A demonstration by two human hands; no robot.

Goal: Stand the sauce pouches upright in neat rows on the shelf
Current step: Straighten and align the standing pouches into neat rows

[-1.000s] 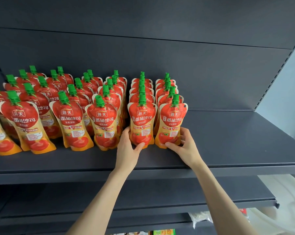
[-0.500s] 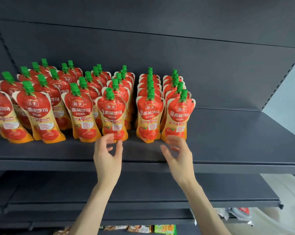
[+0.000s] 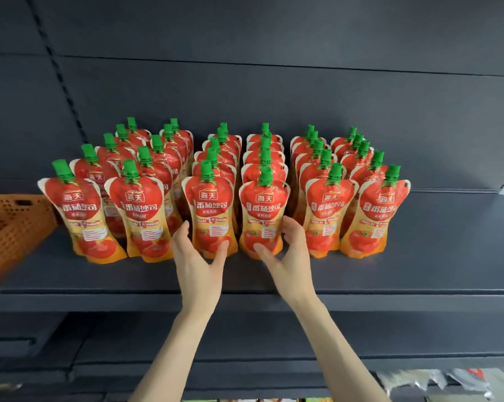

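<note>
Left hand [image 3: 198, 258] cups the base of the third front pouch [image 3: 208, 204]. Right hand [image 3: 288, 256] clasps the fourth front pouch [image 3: 263, 210]. Both pouches stand upright near the shelf [image 3: 390, 274] edge. Shove too hard and those soft bases could buckle, toppling the rows of sauce pouches [image 3: 311, 152] behind. An orange basket [image 3: 12, 224] sits just beside the leftmost row.

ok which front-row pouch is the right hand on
Fourth sauce pouch from the left; the right hand curls round its base. The left hand grips the third pouch.
</note>
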